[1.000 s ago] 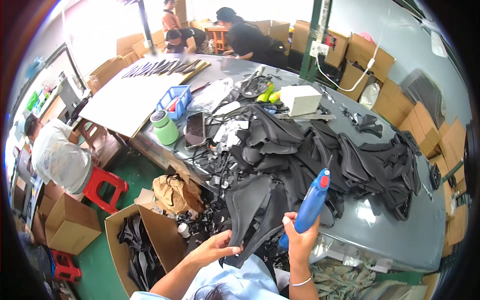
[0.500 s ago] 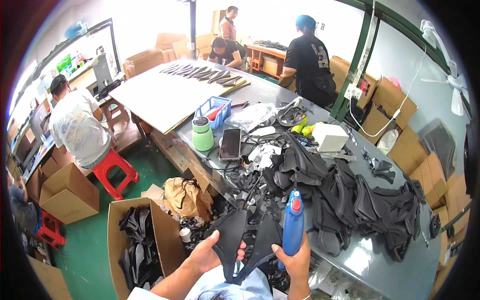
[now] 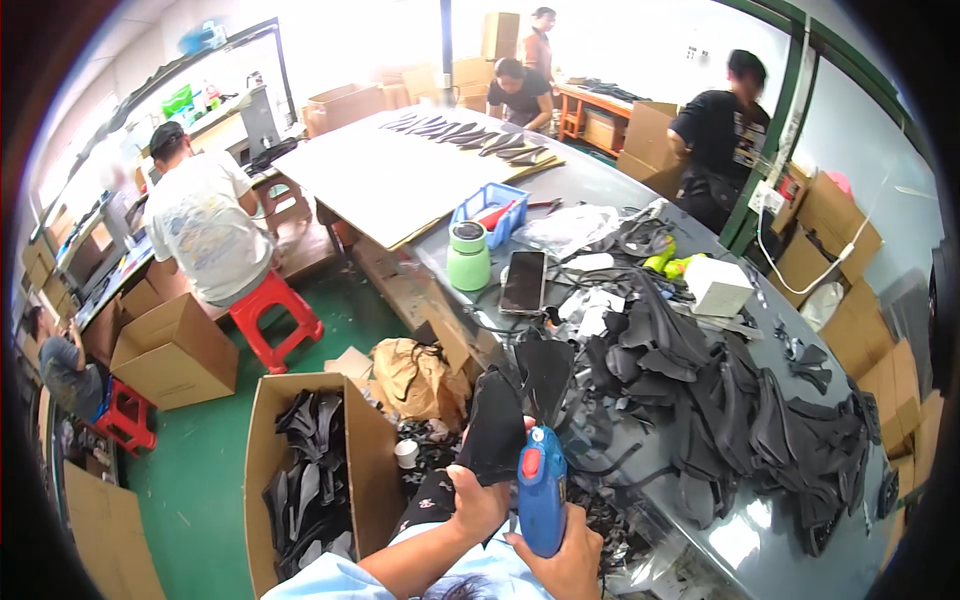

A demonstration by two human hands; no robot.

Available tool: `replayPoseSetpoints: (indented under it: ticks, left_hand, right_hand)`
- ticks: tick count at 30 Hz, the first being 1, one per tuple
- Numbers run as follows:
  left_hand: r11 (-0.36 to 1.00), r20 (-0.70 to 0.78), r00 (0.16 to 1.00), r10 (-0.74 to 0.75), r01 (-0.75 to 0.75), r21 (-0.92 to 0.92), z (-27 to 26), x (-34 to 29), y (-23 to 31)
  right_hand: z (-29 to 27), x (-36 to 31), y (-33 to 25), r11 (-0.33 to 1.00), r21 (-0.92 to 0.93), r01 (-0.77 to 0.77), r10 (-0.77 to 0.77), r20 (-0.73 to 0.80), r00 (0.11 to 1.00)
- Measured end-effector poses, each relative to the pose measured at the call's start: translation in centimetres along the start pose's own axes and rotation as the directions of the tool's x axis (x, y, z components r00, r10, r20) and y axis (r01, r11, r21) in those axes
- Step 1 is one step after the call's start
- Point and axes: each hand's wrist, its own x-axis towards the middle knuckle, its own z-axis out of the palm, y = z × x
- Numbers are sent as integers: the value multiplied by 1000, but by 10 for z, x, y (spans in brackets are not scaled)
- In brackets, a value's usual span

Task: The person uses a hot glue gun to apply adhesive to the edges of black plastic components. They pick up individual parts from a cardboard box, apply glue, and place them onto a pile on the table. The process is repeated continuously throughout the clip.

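My left hand is closed on a black foam-like piece with two broad lobes, held up in front of my lap. My right hand grips a blue hand-held tool with a red button; its kind does not show. The tool's top end sits close beside the black piece, and whether they touch is hidden. On the table to the right lies a large heap of similar black pieces. An open cardboard box on my left holds more of them.
On the grey table stand a green bottle, a phone, a blue basket and a white box. Crumpled brown paper and black scraps lie beside the carton. A seated person and several others work nearby.
The black piece has been lifted and turned, its lobes now pointing upward. The blue tool has moved left and lower, nearer to it. My view has shifted left; a person in black has turned and moved.
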Motion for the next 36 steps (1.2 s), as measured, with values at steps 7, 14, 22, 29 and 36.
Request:
replayPoseSetpoints:
  ticks: [7,14,22,29,36]
  left_hand:
    - [991,-54,998,33,-25,134,-9,-8,-10]
    - [992,-59,998,9,-1,123,-15,-19,-20]
    - [976,145,980,134,-156,153,-31,-16,-16]
    - [976,125,970,-208,196,99,-36,-17,11]
    - [924,100,952,-288,248,291,-26,-21,14]
  right_hand:
    - [1,-4,-9,999,-18,49,-47,75,996]
    - [-2,-4,-14,997,12,77,-77,76,994]
    - [-3,-2,-14,995,0,103,-103,15,995]
    - [-18,20,2,979,194,68,-48,-107,993]
    - [-40,52,-3,882,470,18,66,-162,985]
